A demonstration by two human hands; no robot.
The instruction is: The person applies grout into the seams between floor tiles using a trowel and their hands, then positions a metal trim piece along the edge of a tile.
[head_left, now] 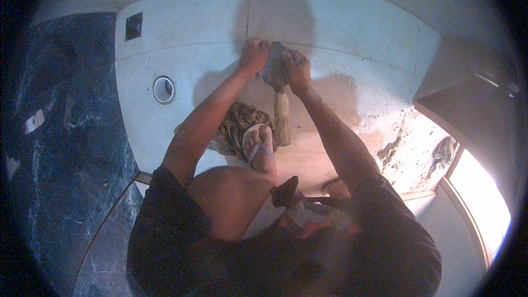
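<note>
A trowel-like tool (274, 70) with a flat grey blade and a thick wooden handle is between my two hands, its handle pointing back toward me. My right hand (298, 71) is closed around the right edge of the blade. At the blade's far left corner, my left hand (256, 55) is closed with fingers curled; whether it grips the blade itself or something thin against it is too dark to tell. A crumpled brown patterned cloth (239, 124) lies on the floor under the handle's left side, beside my sandalled foot (258, 146).
Pale floor tiles (181, 22) hold a round pipe opening (164, 89) and a dark square drain (133, 26) at left. Dark marbled tiles (71, 132) lie farther left. Dirt (393, 148) and a bundled grey item (443, 151) are near a bright doorway (481, 203).
</note>
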